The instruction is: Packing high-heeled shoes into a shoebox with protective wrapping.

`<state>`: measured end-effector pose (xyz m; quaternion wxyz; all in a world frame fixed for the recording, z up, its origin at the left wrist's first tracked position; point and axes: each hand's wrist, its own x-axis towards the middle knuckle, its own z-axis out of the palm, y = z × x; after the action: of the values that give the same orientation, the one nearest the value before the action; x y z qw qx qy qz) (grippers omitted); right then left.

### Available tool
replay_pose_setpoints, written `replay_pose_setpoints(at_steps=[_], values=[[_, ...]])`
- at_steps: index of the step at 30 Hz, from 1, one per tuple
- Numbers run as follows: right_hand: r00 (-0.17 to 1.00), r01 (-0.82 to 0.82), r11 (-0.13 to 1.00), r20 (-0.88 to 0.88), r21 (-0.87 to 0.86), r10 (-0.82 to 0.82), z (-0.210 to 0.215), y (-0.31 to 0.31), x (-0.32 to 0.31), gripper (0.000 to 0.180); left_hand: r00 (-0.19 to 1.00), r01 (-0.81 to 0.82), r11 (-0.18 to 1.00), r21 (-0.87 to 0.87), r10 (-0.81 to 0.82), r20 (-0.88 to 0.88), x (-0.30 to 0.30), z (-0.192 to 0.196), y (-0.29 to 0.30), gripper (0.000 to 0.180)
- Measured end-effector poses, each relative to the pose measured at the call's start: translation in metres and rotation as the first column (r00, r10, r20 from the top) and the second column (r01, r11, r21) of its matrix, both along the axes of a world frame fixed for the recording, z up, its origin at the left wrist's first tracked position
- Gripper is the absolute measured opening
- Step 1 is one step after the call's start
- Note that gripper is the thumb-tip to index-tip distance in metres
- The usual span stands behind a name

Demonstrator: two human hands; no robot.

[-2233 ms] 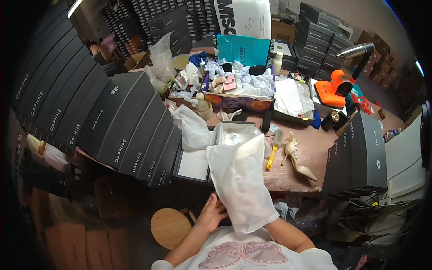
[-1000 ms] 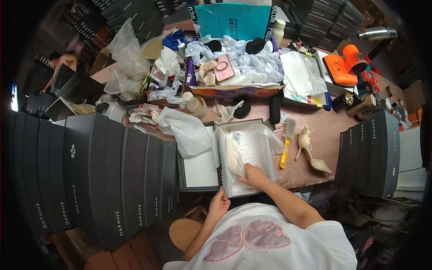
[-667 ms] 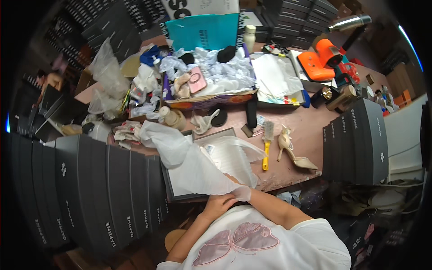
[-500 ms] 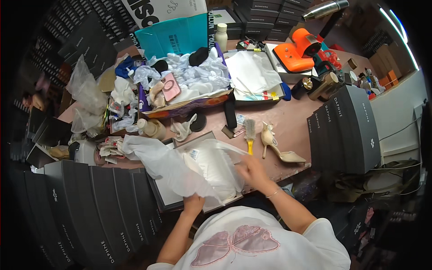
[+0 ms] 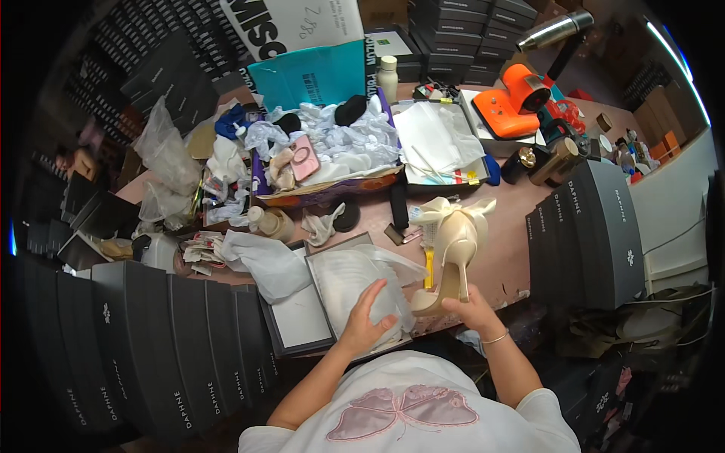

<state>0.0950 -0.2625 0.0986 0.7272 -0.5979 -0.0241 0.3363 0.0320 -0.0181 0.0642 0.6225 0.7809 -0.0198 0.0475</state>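
In my right hand [image 5: 477, 311] is a cream high-heeled shoe [image 5: 461, 240] with a bow at its heel end, raised above the table edge. My fingers close around its lower part by the sole. My left hand [image 5: 367, 323] is open, fingers and thumb apart, over the shoe box with white tissue paper [image 5: 343, 275] spread inside it. Some of the tissue lies folded over the box's right side; what is beneath it cannot be made out. Left of it lies a box lid [image 5: 298, 323] with a white inside, and crumpled tissue [image 5: 264, 266] rests across its upper end.
Stacks of dark shoe boxes stand at the left [image 5: 136, 340] and right [image 5: 596, 226]. A yellow-handled brush [image 5: 429, 268] lies behind the shoe. Farther back are a purple carton of crumpled white stuffing [image 5: 340, 143], a pink phone [image 5: 304, 157] and an orange device [image 5: 510, 106].
My right hand has taken up the shoe from the table and holds it upright. My left hand has let go of the tissue, which now lies back over the lid.
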Motion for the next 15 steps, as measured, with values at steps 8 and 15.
replay_pose_setpoints(at_steps=[8, 15], values=[[1.0, -0.004, 1.0, -0.011, -0.01, 0.004, -0.022, 0.064, 0.003, 0.028, 0.95, -0.099, 0.936, -0.338, -0.012, -0.313, -0.038, 0.021, 0.05, 0.027], [0.805, -0.386, 0.859, -0.333, 0.336, 0.492, -0.006, 0.11, 0.003, 0.048, 0.936, 0.351, 0.806, 0.476, -0.322, -0.144, -0.073, 0.022, 0.067, 0.022]])
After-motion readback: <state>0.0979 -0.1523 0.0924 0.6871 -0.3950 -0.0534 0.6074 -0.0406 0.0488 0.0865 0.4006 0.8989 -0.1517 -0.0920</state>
